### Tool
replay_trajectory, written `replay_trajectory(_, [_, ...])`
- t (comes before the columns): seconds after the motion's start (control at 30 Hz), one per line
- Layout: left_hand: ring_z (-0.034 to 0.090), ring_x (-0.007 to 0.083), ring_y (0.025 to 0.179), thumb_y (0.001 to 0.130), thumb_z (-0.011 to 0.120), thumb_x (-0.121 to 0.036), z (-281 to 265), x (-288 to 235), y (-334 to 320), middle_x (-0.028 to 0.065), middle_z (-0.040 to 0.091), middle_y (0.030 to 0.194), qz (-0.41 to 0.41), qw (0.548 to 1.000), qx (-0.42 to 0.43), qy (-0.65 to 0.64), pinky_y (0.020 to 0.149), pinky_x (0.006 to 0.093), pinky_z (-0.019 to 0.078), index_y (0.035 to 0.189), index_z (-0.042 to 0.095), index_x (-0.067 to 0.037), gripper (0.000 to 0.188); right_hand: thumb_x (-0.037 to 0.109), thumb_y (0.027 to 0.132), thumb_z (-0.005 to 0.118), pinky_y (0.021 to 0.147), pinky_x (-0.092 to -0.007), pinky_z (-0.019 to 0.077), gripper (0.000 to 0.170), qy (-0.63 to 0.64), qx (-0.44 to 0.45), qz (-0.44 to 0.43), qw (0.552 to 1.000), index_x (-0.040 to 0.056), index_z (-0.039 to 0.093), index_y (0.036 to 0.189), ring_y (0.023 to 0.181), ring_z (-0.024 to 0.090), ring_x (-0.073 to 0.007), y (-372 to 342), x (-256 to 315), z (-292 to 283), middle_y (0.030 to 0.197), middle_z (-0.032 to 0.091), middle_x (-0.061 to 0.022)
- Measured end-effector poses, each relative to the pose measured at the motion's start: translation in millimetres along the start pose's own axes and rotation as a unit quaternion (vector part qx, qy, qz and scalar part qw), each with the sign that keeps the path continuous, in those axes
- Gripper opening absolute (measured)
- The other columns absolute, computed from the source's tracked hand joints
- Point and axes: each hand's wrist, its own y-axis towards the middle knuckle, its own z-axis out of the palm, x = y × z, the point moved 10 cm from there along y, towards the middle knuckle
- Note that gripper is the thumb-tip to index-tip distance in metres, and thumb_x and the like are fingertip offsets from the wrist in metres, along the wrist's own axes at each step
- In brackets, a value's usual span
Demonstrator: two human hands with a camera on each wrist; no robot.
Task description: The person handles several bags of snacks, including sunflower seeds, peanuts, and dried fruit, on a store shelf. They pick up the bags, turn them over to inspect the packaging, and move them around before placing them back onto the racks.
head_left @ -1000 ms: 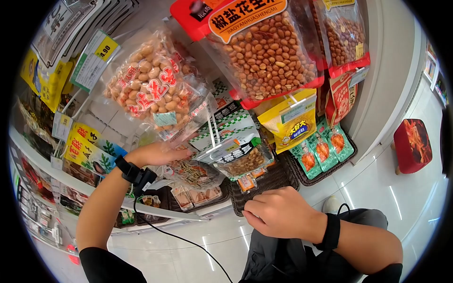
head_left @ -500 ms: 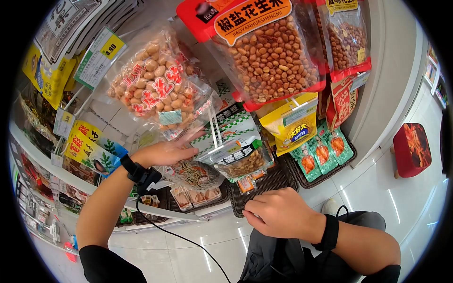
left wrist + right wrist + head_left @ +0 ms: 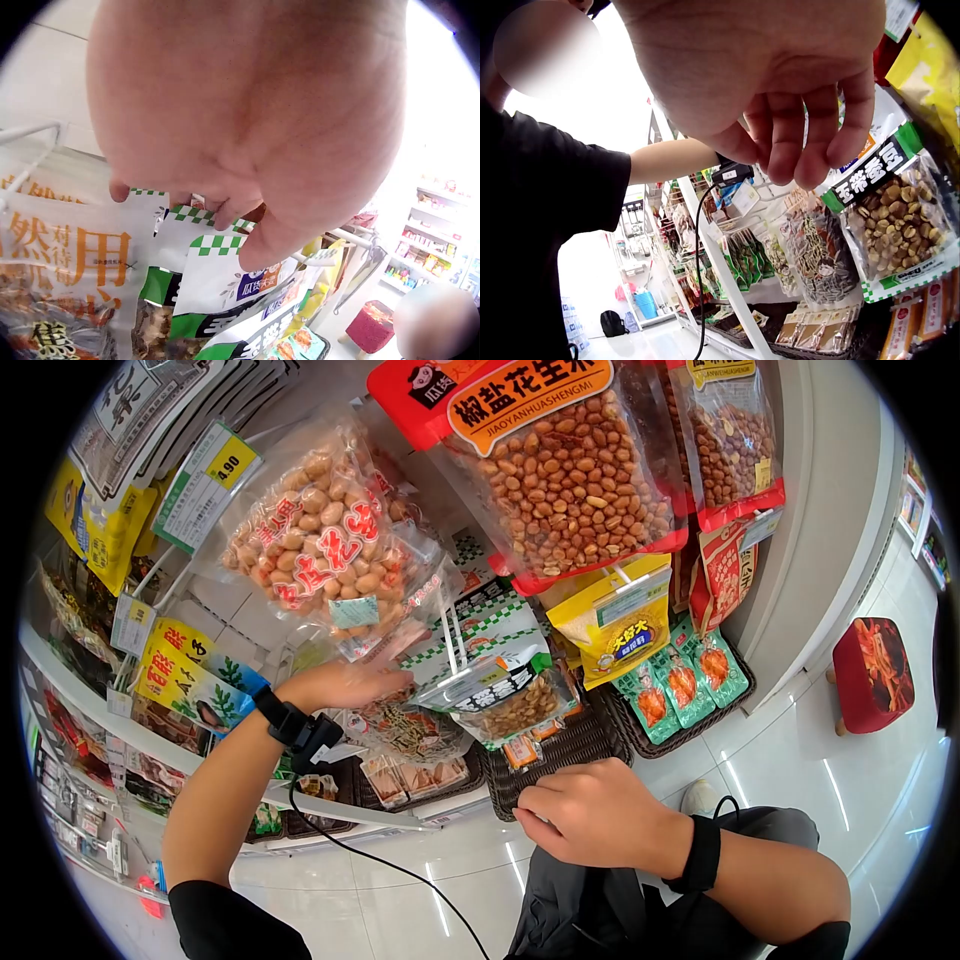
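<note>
My left hand (image 3: pixel 345 685) reaches under a hanging clear bag of shelled-looking peanuts (image 3: pixel 320 550), its fingers partly behind that bag's lower end. In the left wrist view, its thumb (image 3: pixel 253 253) and fingertips lie right at the checkered tops of hanging green-and-white bags (image 3: pixel 217 274). The right wrist view shows the front one as a broad bean bag (image 3: pixel 892 217) with a clear window. My right hand (image 3: pixel 595 810) hangs low before the shelf, fingers loosely curled, holding nothing.
A large red-topped peanut bag (image 3: pixel 590 490) hangs at upper centre, above a yellow bag (image 3: pixel 620 630). Wicker baskets (image 3: pixel 590 735) stand below, one with green packets (image 3: pixel 685 685). White hooks (image 3: pixel 452 630) jut out near my left hand. A red stool (image 3: pixel 875 672) stands at right.
My left hand has shifted only slightly among the bags, and its fingers have moved a little. The view has tilted a touch. My right hand stays put.
</note>
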Motion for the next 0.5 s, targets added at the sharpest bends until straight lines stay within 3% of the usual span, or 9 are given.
replay_trajectory(0.1, [0.032, 0.0252, 0.144, 0.103, 0.05, -0.028, 12, 24, 5, 0.0166, 0.024, 0.162, 0.007, 0.998, 0.056, -0.011, 0.113, 0.0368, 0.0349, 0.158, 0.01, -0.006, 0.072, 0.016, 0.084, 0.064, 0.051, -0.0396, 0.0512, 0.017, -0.001, 0.0, -0.002, 1.0, 0.0067, 0.06, 0.071, 0.06, 0.065, -0.0273, 0, 1, 0, 0.064, 0.061, -0.0068])
replay_trajectory(0.23, [0.031, 0.0247, 0.145, 0.103, 0.052, -0.035, 2, -19, -18, 0.018, 0.023, 0.162, -0.059, 0.994, -0.01, -0.086, 0.113, 0.0349, 0.0351, 0.159, 0.008, -0.006, 0.076, 0.016, 0.084, 0.065, 0.05, -0.0395, 0.0508, 0.016, -0.002, 0.003, -0.002, 1.0, 0.007, 0.06, 0.072, 0.06, 0.065, -0.0269, 0, 3, -1, 0.064, 0.061, -0.0064])
replay_trajectory(0.43, [0.03, 0.0265, 0.146, 0.102, 0.053, -0.04, -2, -40, -39, 0.0196, 0.019, 0.163, -0.029, 0.999, -0.016, -0.009, 0.118, 0.0362, 0.0264, 0.159, 0.005, -0.006, 0.082, 0.016, 0.083, 0.065, 0.051, -0.0383, 0.0508, 0.013, -0.007, 0.022, 0.001, 1.0, 0.0083, 0.061, 0.073, 0.061, 0.065, -0.0259, 1, 3, 5, 0.065, 0.062, -0.0055])
replay_trajectory(0.5, [0.023, 0.0311, 0.149, 0.102, 0.052, -0.039, -1, -42, -48, 0.0206, 0.018, 0.163, 0.009, 0.994, -0.019, 0.104, 0.12, 0.0368, 0.0221, 0.16, 0.005, -0.01, 0.08, 0.017, 0.083, 0.065, 0.051, -0.039, 0.0507, 0.013, -0.005, 0.027, 0.0, 1.0, 0.0085, 0.062, 0.074, 0.061, 0.065, -0.0259, 2, 3, 7, 0.065, 0.062, -0.0051])
